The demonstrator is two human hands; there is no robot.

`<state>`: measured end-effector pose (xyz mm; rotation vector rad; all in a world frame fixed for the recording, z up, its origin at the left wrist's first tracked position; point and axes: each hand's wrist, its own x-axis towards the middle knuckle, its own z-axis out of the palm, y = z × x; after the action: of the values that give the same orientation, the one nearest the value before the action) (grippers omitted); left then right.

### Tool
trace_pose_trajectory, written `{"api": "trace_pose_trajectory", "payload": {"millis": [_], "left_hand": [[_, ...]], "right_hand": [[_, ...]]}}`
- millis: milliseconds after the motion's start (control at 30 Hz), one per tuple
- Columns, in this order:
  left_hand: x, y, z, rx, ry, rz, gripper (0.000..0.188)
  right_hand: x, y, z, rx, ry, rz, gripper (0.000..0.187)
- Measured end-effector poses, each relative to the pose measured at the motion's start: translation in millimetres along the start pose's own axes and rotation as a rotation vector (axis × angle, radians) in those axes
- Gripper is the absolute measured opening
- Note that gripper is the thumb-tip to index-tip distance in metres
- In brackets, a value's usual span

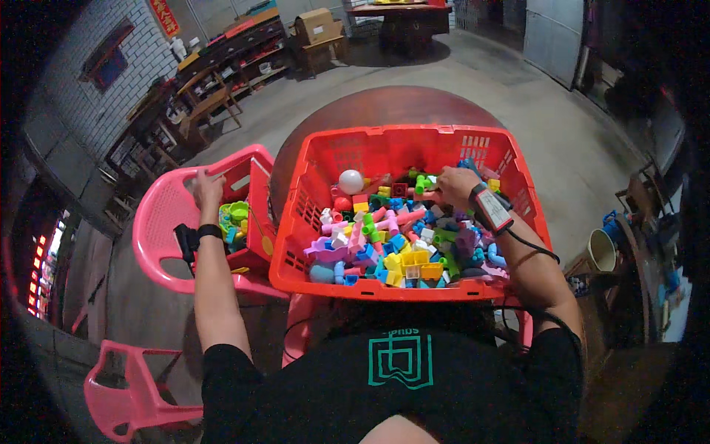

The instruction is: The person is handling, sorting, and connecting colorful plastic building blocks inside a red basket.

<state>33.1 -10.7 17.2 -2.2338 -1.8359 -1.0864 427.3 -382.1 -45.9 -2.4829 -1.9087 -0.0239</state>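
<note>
A large red plastic basket (414,294) stands in front of me, filled with mixed toy bricks and pipe-shaped toy pieces (366,229). My right hand (456,183) reaches into its far right part, fingers curled down among the pieces. Its fingertips are hidden, so what they grip cannot be made out. Beside it lies a bright green piece (423,184). My left hand (208,190) is over the far edge of a smaller red box (255,203), fingers apart and nothing visible in them. Green, yellow and blue pieces (235,220) lie in that box.
The smaller box rests on a pink plastic chair (164,214) at my left. Under the basket is a round brown table (399,103). A white ball (350,181) lies in the basket. Another pink chair (140,388) stands lower left. A cable runs from my right wrist device (492,208).
</note>
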Motion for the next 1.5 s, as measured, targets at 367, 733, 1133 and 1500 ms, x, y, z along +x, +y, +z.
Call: {"api": "trace_pose_trajectory", "payload": {"millis": [367,733,1133,1500], "left_hand": [[-135,247,-23,-1.017,-0.806,0.644,0.051],[-225,288,3,-1.505,-1.166,0.253,0.023],[-225,290,7,-1.038,-1.008,0.873,0.020],[-211,284,7,-0.915,-0.979,0.788,0.028]], "right_hand": [[-29,8,-59,1.059,-0.021,-0.121,0.027],[-33,-4,-60,1.430,0.001,-0.198,0.018],[-22,-17,-54,0.999,0.428,-0.146,0.027],[-11,-12,-58,1.130,0.383,-0.126,0.015]]}}
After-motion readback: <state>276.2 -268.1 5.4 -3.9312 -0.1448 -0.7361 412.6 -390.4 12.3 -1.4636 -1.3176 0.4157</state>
